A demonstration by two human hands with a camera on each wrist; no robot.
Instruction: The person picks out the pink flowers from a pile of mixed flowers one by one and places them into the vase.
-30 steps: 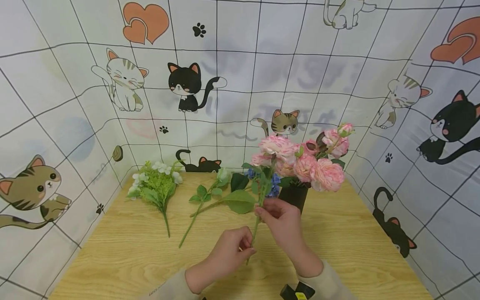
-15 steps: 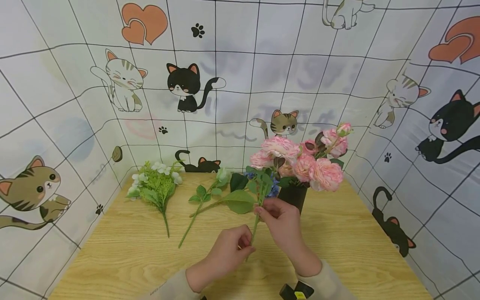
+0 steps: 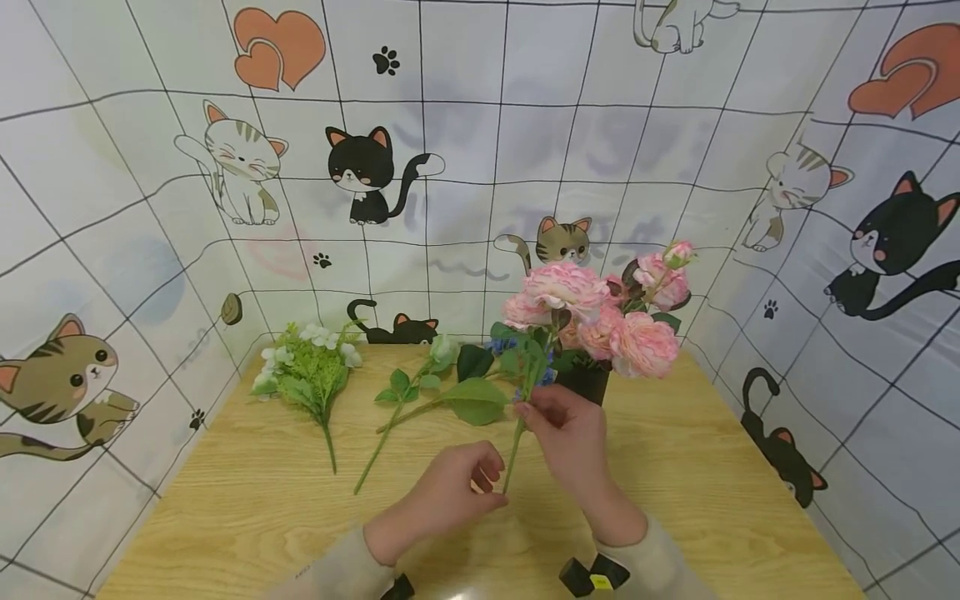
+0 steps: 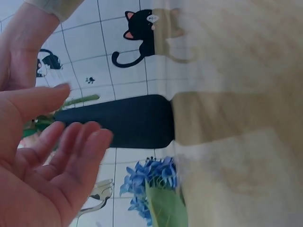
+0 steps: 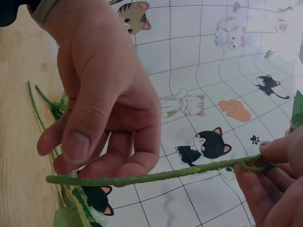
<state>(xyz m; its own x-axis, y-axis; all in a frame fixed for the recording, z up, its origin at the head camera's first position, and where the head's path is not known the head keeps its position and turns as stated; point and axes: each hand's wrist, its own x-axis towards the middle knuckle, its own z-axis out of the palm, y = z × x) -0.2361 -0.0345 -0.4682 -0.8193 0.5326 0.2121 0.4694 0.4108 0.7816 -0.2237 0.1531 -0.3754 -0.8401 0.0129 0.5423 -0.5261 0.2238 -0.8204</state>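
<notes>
My right hand (image 3: 566,429) pinches the green stem (image 3: 513,454) of a leafy artificial flower, held tilted above the table. Its top meets the pink blooms (image 3: 566,287) in the head view, where a large pink head appears to belong to it. Close to the stem's lower end is my left hand (image 3: 450,483). In the left wrist view that hand's thumb and fingers (image 4: 90,151) are spread apart with nothing between them. The right wrist view shows the bare stem end (image 5: 94,181) passing in front of the left fingers. A black vase (image 3: 587,383) holds pink flowers behind the right hand.
Left on the wooden table (image 3: 262,517) lies a bunch of white flowers with greenery (image 3: 315,375). Beside it are a white rose stem (image 3: 390,425) and a blue flower with a large leaf (image 3: 476,400). Cat-printed cloth walls (image 3: 465,167) enclose the table.
The left fingers have loosened and parted from the stem. My right hand has raised the stem slightly, and its pink head stands a little higher among the blooms.
</notes>
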